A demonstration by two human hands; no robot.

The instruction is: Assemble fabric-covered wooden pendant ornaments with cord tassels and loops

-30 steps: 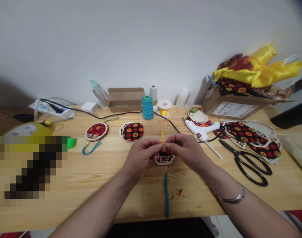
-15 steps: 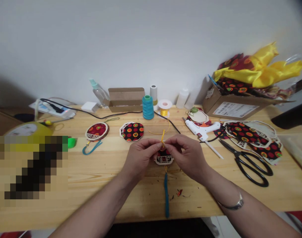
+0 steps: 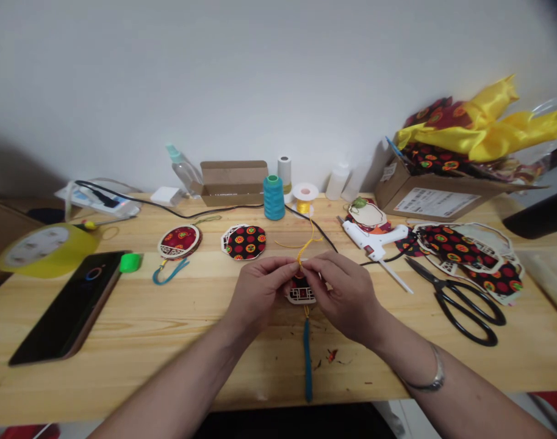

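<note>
Yellow cord sits in the narrow two-handed grip, pinched from both sides probably to steady it, with the fabric ornament just below the grip and its blue tassel further below on the worktop, while left hand and right hand angle inward, fingers curled.
</note>
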